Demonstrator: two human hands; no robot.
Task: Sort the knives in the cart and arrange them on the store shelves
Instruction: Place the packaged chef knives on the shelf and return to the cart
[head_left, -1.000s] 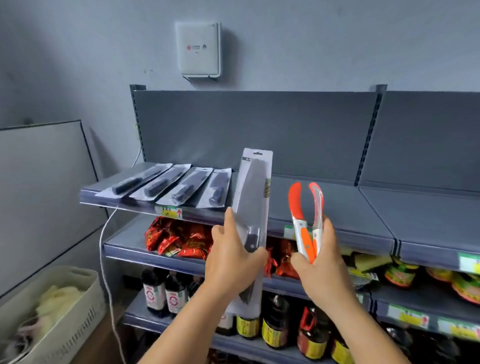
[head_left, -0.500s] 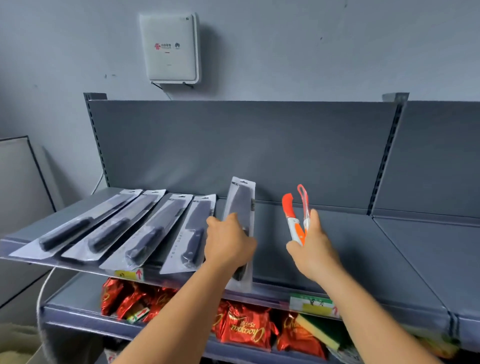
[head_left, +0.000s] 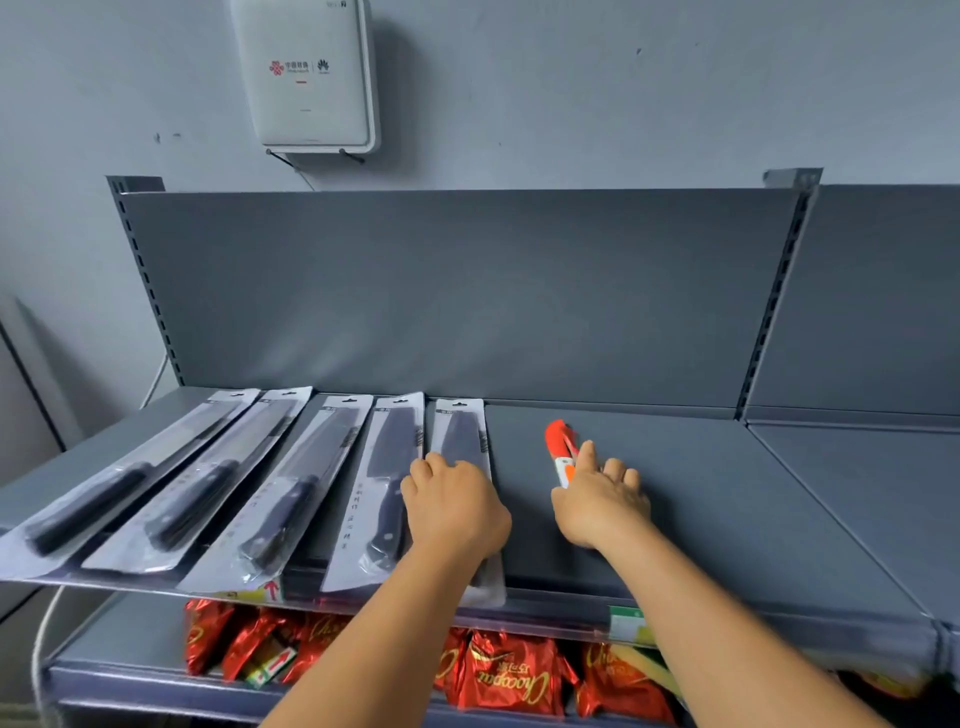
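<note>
The head view looks down on a gray shelf (head_left: 727, 509). Five knife packs lie side by side on its left half, tips to 12 o'clock and handles to 6 o'clock. The fifth pack (head_left: 460, 441) is the one at the right end of the row.

The left hand (head_left: 452, 506) rests on top of the fifth pack. Its fingers are bent over the pack and press it down flat. I cannot tell if the thumb goes under the edge.

The right hand (head_left: 597, 501) lies at 3 o'clock from the left hand, near it. It is on the orange tool (head_left: 560, 447), which looks like scissors. The fingers are a bit spread and almost straight. They seem to lay the tool down, not squeeze it. Only the orange top sticks out at 12 o'clock from the hand.

I think the packs are light and stiff, with smooth plastic that can slide. Hold one at the handle end, where the weight sits. The blade is sharp, but the plastic covers it.

Count: five knife packs, one orange tool, two hands. Red snack bags (head_left: 514, 675) sit on the shelf below.
</note>
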